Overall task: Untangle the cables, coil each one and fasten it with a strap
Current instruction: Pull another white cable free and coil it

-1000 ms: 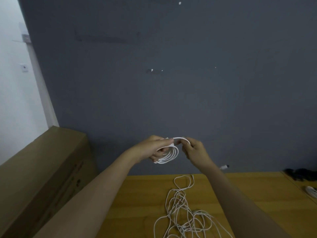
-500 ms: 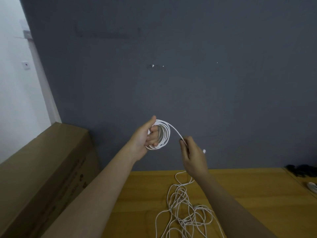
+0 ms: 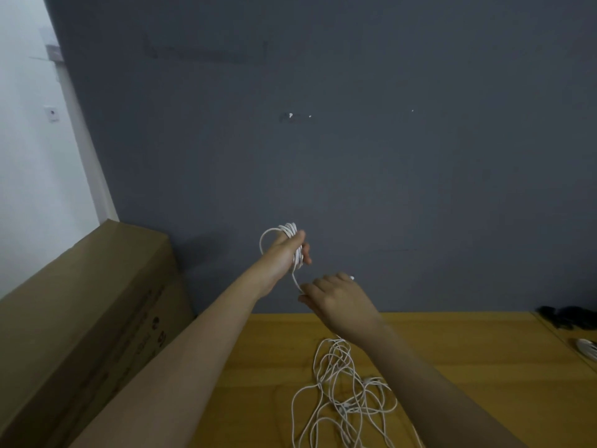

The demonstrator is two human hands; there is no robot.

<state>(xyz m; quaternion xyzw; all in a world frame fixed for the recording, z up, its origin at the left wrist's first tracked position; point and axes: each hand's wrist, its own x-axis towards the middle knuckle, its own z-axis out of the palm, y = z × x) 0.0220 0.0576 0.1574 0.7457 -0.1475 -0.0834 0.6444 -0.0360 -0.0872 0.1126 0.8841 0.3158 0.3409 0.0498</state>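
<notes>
— Two hands up in front of the grey wall [image 3: 387,173], one cable between them. See the left hand [image 3: 286,252]? Its fingers are curled round a white coil [image 3: 292,236] of several turns, thumb laid over the top.

— And the right hand [image 3: 336,297]?

— Lower, just beside the left. It pinches the free run of cable [image 3: 295,281] that drops out of the coil, thumb against forefinger. A small white tip [image 3: 352,278] shows past its knuckles; I'd guess the plug end, but it's too small to be sure.

— So nearly wound?

— I'd judge so. Only a short length looks left between the two hands.

— What would you tell them?

— Keep the left grip firm on all the turns so none slips off the fingers. Let the right hand lay the tail along the same loop, same size as the others, with no twist forced into it. Then hold the bundle shut until a strap goes round.

— Any strap about?

— None I can make out. Something dark [image 3: 568,315] lies at the far right corner of the wooden tabletop [image 3: 468,367], and something white [image 3: 586,347] at the right edge; I can't tell what either is.

— And the rest?

— A loose white tangle [image 3: 342,389] lies on the tabletop near the front edge, under the right forearm, not yet sorted. A cardboard box [image 3: 80,318] stands along the left side.
</notes>
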